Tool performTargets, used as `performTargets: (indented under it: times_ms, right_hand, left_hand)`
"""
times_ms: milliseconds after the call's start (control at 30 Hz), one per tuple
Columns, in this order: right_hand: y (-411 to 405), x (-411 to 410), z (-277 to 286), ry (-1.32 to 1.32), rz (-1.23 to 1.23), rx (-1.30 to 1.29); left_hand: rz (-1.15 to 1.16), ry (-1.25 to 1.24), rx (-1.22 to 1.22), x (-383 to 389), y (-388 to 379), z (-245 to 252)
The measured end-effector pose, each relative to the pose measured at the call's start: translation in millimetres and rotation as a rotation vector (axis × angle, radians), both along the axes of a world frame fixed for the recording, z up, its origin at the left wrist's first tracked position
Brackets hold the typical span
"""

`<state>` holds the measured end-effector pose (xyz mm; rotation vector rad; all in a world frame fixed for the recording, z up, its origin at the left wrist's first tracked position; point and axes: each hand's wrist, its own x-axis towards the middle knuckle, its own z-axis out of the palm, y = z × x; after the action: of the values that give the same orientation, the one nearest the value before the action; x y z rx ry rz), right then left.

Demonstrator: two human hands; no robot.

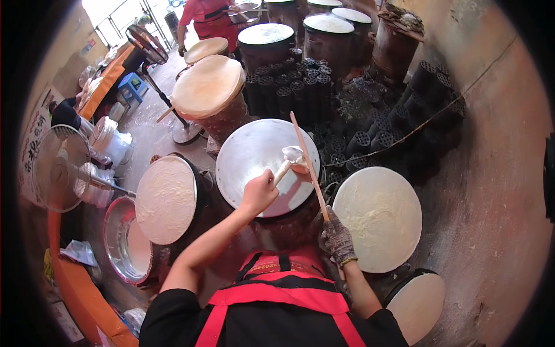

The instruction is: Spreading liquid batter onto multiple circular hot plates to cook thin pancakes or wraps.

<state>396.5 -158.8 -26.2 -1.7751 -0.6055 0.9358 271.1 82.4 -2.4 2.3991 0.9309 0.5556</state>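
Note:
My left hand [261, 191], bare, grips the handle of a batter-coated tool [282, 171] above a round metal griddle [243, 152]. The tool's far end has a pale, wet-looking lump beside the griddle's right part. In my right hand [337, 236], which wears a grey knitted glove, is a long flat wooden stick [308, 165] that slants up across the griddle's right side. Pale batter or thin flatbread covers the griddle to the right [377, 219] and the one to the left [165, 200].
A basin of pale batter [139, 247] stands at the left. Honeycomb coal briquettes [284, 93] fill the floor behind the griddle. Stacked flatbreads [209, 86] rest on a drum at the back left. A co-worker in a red apron [212, 21] stands behind; pedestal fans [63, 169] are at the left.

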Motion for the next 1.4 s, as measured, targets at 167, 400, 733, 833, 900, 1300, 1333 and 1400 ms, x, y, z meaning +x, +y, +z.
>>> performTargets:
  times_ms: [167,400,733,833,900,1300,1333,1400]
  right_hand:
    - [-10,-12,-77,1.140,-0.109,0.584]
    - [42,-58,-57,-0.712,-0.134,-0.154]
    - [111,-46,-96,-0.858,-0.273,-0.135]
    - [118,-23,-119,0.510,-0.137,0.616]
    - [98,-58,-99,0.790,-0.294,0.523]
    - [203,-83,-126,0.065,-0.466,0.442]
    - [202,-80,-116,0.256,-0.395,0.432]
    - [186,-97,-65,0.415,-0.342,0.300]
  left_hand:
    - [0.069,0.037,0.018,19,-1,-43]
    - [0.125,-0.130,0.205,34,36,-10]
    - [0.090,-0.130,0.423,19,70,27]
    - [0.113,-0.099,0.301,1,71,13]
    - [0.186,-0.147,0.162,-33,73,-3]
    - [0.271,-0.806,-0.984,-163,-3,40]
    - [0.269,-0.810,-0.993,-171,-9,44]
    - [0.448,-0.774,-0.993,-199,-14,42]
